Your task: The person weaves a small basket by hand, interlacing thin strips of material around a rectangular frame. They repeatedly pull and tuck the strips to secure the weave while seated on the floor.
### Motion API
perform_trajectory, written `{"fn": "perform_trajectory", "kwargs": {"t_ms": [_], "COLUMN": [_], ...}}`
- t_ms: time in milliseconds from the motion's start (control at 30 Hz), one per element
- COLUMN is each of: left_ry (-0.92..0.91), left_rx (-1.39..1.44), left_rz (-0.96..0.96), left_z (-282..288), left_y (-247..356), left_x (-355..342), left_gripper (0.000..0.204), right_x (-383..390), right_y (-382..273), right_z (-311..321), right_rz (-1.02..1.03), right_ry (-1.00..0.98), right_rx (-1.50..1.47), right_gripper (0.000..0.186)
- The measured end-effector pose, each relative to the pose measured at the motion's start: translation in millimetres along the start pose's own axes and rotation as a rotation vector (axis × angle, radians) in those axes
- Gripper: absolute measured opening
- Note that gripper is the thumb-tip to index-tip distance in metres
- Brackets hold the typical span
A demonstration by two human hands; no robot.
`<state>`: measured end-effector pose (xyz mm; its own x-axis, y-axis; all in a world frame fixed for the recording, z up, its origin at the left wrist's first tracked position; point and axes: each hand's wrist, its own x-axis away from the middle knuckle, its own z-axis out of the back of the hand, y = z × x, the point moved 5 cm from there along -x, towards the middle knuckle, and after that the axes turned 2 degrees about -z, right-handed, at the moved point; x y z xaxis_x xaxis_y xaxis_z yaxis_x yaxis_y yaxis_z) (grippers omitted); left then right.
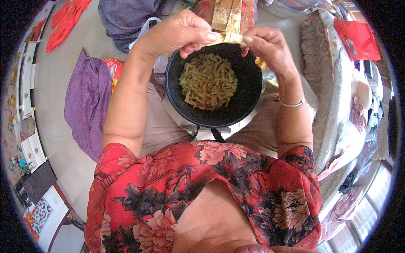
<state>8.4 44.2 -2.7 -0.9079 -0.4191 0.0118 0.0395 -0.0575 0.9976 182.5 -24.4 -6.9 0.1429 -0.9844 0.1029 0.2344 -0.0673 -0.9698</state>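
Floor tiles underneath, black bowl (213,114) of green strips sitting below my fingers. Left hand (179,33) and right hand (268,48) are both pinching a pale strip (230,38) between them: light, limp, probably tearing easily; gripping its ends.

a white thin plastic bag (148,30) lies on the floor just behind the person's left forearm, its loop handle standing up against a grey cloth. beside it, at the edge of a purple cloth, a crumpled red and yellow printed plastic packet (114,69) shows partly. at the top middle, beyond the hands, a flat red and gold wrapper-like pack (228,12) stands upright; what it is made of cannot be told. at far right, a red flat pouch (357,39) rests on the patterned sofa.
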Motion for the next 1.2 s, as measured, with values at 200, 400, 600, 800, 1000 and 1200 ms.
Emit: {"fn": "perform_trajectory", "kwargs": {"t_ms": [200,400,600,800,1000,1200], "left_ry": [-0.075,0.122,-0.319,0.048,0.541,0.627], "left_rx": [-0.176,-0.862,-0.371,-0.788,-1.037,-1.059], "left_rz": [0.009,-0.331,0.040,-0.222,-0.081,-0.038], "left_z": [1,-32,-29,-7,23,39], "left_y": [0,6,-8,-16,-17,-27], "left_x": [-2,-14,-14,-34,-61,-76], "left_gripper": [0.033,0.034,0.027,0.027,0.025,0.027], "right_x": [4,2,19,-1,-48,-65], "right_y": [-5,3,-12,4,19,20], "right_z": [9,-16,2,18,39,40], "right_rz": [0.112,0.129,0.083,0.076,0.113,0.159], "right_ry": [0.058,0.033,0.065,0.171,0.438,0.576], "right_rx": [0.129,0.241,0.362,0.304,0.523,0.619], "right_gripper": [0.020,0.019,0.014,0.016,0.022,0.023]}}
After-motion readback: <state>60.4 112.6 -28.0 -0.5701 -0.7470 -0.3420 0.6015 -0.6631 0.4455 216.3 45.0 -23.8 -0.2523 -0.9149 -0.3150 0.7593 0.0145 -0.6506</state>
